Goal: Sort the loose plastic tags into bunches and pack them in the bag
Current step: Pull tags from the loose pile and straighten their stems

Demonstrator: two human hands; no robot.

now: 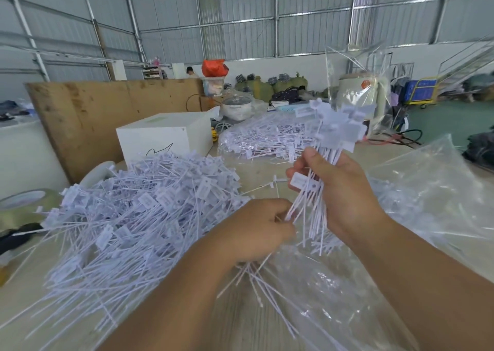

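A big heap of loose white plastic tags (139, 217) covers the left half of the table. My right hand (339, 190) grips an upright bunch of tags (331, 134), flat heads up, thin tails hanging below the palm. My left hand (256, 230) is just left of those tails, its fingers curled round a few thin tag tails (256, 278) that fan out beneath it. Clear plastic bags (347, 297) lie crumpled under and to the right of both hands. A filled clear bag of tags (267, 139) sits behind.
A white box (160, 136) and a brown board (107, 110) stand behind the heap. A tape roll (24, 203) sits at the left edge. A clear bag (355, 83) stands upright at the back right, with a pot (238, 107) and cables nearby.
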